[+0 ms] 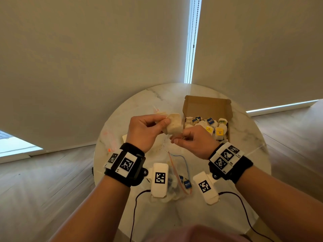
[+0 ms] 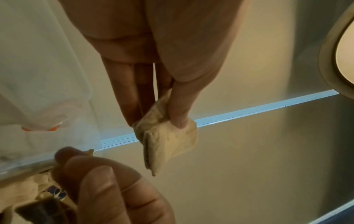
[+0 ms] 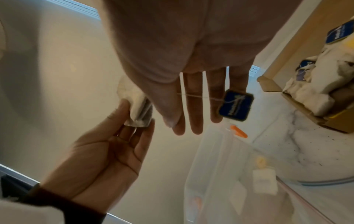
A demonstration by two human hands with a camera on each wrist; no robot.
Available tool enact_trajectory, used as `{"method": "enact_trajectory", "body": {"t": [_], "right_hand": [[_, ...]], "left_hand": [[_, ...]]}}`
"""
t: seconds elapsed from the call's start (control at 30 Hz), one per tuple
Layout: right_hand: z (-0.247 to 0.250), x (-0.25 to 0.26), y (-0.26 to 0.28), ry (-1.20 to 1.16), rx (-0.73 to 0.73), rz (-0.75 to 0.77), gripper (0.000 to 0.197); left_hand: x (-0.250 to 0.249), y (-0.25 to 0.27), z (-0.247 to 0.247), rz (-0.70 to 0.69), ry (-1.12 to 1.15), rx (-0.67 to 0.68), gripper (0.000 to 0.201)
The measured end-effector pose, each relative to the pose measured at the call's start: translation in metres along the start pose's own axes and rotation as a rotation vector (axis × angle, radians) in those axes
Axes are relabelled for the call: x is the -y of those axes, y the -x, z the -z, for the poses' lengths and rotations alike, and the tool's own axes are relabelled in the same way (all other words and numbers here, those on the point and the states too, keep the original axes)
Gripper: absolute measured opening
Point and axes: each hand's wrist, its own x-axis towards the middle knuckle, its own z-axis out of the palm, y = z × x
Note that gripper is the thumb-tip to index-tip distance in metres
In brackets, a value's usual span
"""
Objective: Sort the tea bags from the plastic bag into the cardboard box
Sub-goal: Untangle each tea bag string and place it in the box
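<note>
Pinching a tea bag (image 1: 173, 125) by one corner between thumb and fingertips, the left hand (image 1: 146, 132) held it in the air above the marble surface (image 1: 244, 154), just left of the cardboard box (image 1: 207, 106). The right hand (image 1: 193, 141) sat close beside it with fingers curled; in the right wrist view a thin string (image 3: 199, 95) ran across its fingers (image 3: 194, 106) to a blue tag (image 3: 236, 105), so this grip appeared to be drawing the string, though exactly where it pinched could not be told. Inside the box lay other tea bags (image 1: 208, 125) with blue and yellow tags. A clear plastic bag (image 1: 176, 182) rested on the surface near the wrists, some bags left inside.

Judging by its sag and creases, the tea bag looked very light, soft and easily torn; specks scattered on the marble suggested paper that leaks. A gentle hold on the pouch's sealed edge seemed safest, since the thin string might snap or pull free.
</note>
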Motion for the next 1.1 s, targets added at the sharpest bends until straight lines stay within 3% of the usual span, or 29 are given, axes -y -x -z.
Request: {"method": "enact_trajectory", "body": {"t": [0.27, 0.43, 0.63, 0.83, 0.97, 1.1], "right_hand": [[-0.018, 0.008, 0.003, -0.261, 0.102, -0.132, 0.019], [-0.024, 0.006, 0.008, -0.279, 0.192, -0.16, 0.023], [-0.02, 0.003, 0.006, -0.381, 0.101, -0.206, 0.011], [-0.017, -0.002, 0.006, -0.257, 0.029, -0.205, 0.01], [-0.015, -0.005, 0.001, -0.199, -0.022, -0.177, 0.021], [-0.02, -0.005, -0.001, -0.156, 0.042, -0.177, 0.027]], "left_hand": [[-0.007, 0.0, -0.002, 0.112, 0.191, -0.016, 0.01], [-0.009, -0.004, 0.0, 0.164, 0.278, -0.056, 0.013], [-0.01, -0.004, 0.001, 0.202, 0.29, -0.027, 0.008], [-0.012, -0.004, 0.003, 0.208, 0.269, -0.007, 0.009], [-0.012, -0.002, 0.002, 0.214, 0.235, 0.04, 0.01], [-0.012, -0.003, 0.001, 0.22, 0.235, 0.044, 0.009]]}}
